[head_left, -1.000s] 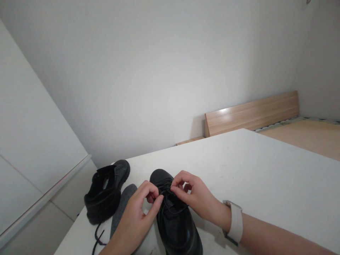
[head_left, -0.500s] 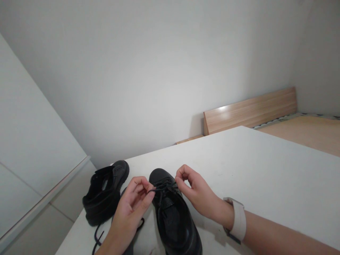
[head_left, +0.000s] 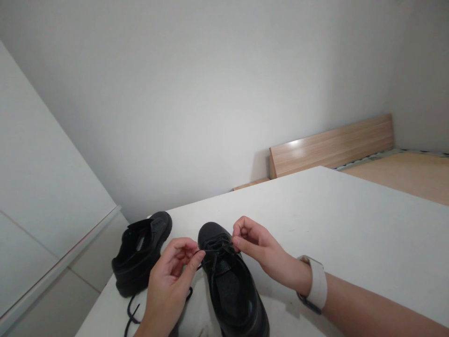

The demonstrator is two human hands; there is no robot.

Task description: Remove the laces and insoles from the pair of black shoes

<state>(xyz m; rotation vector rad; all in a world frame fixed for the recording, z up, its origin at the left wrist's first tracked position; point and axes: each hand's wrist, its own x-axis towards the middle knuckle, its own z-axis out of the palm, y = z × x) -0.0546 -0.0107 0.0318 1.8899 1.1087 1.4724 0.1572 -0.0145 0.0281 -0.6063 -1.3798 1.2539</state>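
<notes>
we see a second black shoe (head_left: 142,252) lying at the white table's (head_left: 351,220) left edge, and a wooden board (head_left: 331,146) against the wall.

I count two black shoes: near shoe (head_left: 231,285), second shoe (head_left: 142,255) at table's left corner. One lace (head_left: 214,251) stretched across near shoe. Two hands: left hand (head_left: 171,281), right hand (head_left: 257,250). One white wristband (head_left: 317,285). One white table (head_left: 351,224). One wooden board (head_left: 331,147) behind.

2 shoes on table (head_left: 351,220); left shoe (head_left: 142,255) probably overhanging edge.
</notes>
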